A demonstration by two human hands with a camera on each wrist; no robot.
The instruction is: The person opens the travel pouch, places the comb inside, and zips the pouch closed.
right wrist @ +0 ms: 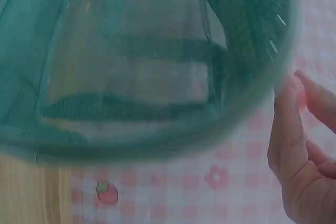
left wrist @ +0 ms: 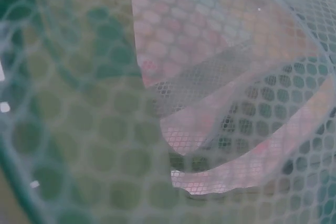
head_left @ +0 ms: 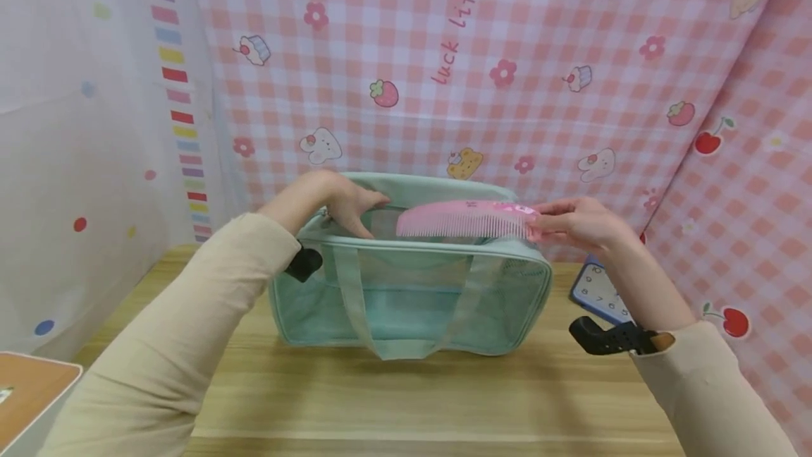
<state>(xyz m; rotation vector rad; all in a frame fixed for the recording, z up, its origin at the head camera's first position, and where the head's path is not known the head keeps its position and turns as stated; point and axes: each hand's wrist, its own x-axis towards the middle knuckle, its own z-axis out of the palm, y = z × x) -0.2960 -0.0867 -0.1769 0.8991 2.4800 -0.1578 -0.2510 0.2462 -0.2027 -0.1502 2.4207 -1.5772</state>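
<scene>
A mint-green see-through bag stands upright on the table, its top unzipped and its front handle hanging down. Over the opening lies a pink comb, held level with its teeth downward. My right hand pinches the comb's right end between thumb and fingers. At the opening's left end is my left hand, thumb and a finger spread apart between the front and back rims. In the right wrist view the bag hides most of the comb. Only mesh and bag wall show in the left wrist view, with no hand visible.
A blue-framed clock lies on the wooden table to the right of the bag, partly behind my right forearm. An orange-topped box sits at the lower left. Pink checked cloth hangs behind.
</scene>
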